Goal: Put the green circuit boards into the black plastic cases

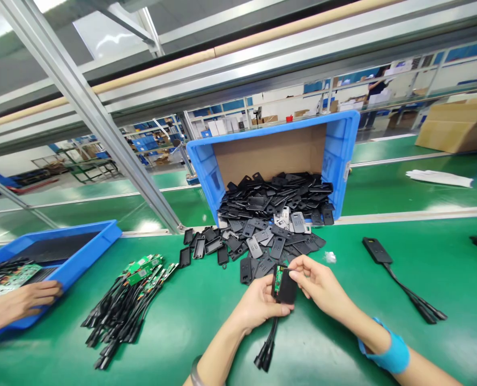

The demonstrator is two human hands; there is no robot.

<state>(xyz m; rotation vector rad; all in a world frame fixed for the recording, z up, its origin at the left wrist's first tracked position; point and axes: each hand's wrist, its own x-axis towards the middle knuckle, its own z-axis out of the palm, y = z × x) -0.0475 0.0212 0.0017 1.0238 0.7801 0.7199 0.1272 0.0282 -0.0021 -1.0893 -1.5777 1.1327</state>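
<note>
My left hand (254, 305) is closed around a small black plastic housing with a green circuit board (278, 280) showing along its left side. Black cables with plug ends (266, 354) hang below it. A flat black cover (288, 289) lies tilted over part of the board, and my right hand (314, 281) pinches its upper right edge. Just beyond my hands, loose black covers (277, 247) and open housings (199, 247) are spread on the green table. To the right lies a closed black unit (376, 251) with its cables.
A blue bin (347, 161) tipped on its side spills black plastic parts. Circuit boards with cables (142, 271) lie in a heap at left. Beyond them, another person's hand (41, 297) reaches over a blue tray (89, 244). A white glove (439, 177) and carton (455, 123) sit farther back.
</note>
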